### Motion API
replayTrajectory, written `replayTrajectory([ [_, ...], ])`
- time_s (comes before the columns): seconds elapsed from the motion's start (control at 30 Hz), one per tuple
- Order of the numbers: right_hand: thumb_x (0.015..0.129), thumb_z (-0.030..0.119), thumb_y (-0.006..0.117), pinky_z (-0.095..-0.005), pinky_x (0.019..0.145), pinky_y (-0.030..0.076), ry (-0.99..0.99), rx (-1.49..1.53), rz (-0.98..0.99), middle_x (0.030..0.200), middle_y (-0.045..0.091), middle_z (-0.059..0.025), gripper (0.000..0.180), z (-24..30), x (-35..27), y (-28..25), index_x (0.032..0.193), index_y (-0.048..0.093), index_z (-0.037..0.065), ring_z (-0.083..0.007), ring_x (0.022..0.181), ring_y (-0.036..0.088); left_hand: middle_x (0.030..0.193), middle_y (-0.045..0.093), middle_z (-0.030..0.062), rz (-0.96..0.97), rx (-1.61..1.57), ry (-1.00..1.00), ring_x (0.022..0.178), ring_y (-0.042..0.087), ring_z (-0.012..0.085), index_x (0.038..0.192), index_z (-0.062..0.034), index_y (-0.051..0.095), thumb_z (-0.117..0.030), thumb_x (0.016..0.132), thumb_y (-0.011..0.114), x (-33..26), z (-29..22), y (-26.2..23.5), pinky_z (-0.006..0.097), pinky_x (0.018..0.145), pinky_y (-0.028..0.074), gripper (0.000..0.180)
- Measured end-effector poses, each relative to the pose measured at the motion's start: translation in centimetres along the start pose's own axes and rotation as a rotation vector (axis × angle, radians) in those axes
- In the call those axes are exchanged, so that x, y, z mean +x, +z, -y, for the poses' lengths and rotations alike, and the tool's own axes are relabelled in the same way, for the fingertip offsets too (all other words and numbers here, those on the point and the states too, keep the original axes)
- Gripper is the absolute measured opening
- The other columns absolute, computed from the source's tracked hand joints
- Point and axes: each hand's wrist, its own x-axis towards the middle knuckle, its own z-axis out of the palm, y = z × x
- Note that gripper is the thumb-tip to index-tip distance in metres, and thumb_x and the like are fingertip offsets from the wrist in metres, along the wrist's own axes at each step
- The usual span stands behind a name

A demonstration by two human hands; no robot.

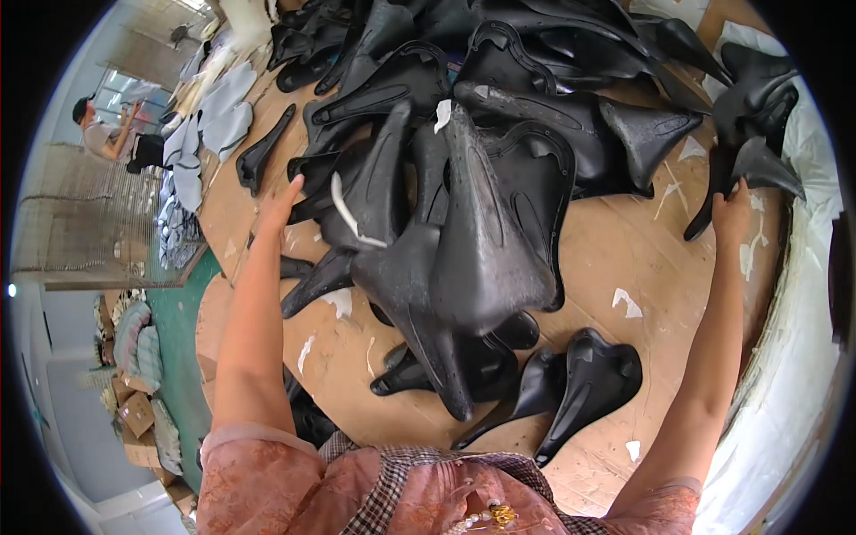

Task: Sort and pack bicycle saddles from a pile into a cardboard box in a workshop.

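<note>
Saddle shells [490,267] seem mid-sorting: right fingers [742,185] grip a dark shell [762,164]; left fingers [296,183], cannot tell; next calls for steady lifting.

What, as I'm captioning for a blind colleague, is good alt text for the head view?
A heap of black saddle-shaped shells lies on brown cardboard, with the wearer's left hand beside it and right hand touching a curved shell at the far right. Another person is in the left background.
</note>
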Motion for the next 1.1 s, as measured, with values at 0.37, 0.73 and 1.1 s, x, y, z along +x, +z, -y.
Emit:
replayTrajectory([
  [0.37, 0.070, -0.001, 0.043, -0.0413, 0.087, 0.043, -0.322, 0.082, 0.067, 0.117, 0.055, -0.0208, 0.068, 11.2, -6.3, 2.4, 0.135, 0.036, 0.016, -0.0370, 0.107, 0.053, 0.106, 0.058, 0.0120, 0.645, 0.006, 0.180, 0.088, 0.059, 0.0243, 0.125, -0.0015, 0.043, -0.032, 0.062, 0.080, 7.1, -0.7, 2.3, 0.038, 0.075, 0.048, 0.079],
  [0.73, 0.067, -0.011, 0.045, -0.0399, 0.090, 0.042, -0.321, 0.269, 0.292, 0.123, 0.050, -0.0200, 0.074, 24.1, -25.1, -4.7, 0.136, 0.033, 0.013, -0.0371, 0.109, 0.050, 0.104, 0.059, 0.0176, 0.503, -0.111, 0.345, 0.091, 0.058, 0.0227, 0.130, 0.0033, 0.039, -0.012, 0.056, 0.067, -2.8, 8.3, -3.7, 0.030, 0.081, 0.045, 0.080],
  [1.1, 0.064, -0.007, 0.053, -0.0411, 0.088, 0.045, -0.654, 0.442, 0.812, 0.128, 0.040, -0.0162, 0.077, 40.0, -46.3, -7.3, 0.134, 0.035, 0.018, -0.0383, 0.107, 0.049, 0.108, 0.059, 0.0105, 0.391, -0.179, 0.049, 0.095, 0.056, 0.0156, 0.127, -0.0003, 0.046, -0.004, 0.062, 0.062, -10.2, 24.7, -26.6, 0.027, 0.085, 0.043, 0.067],
])
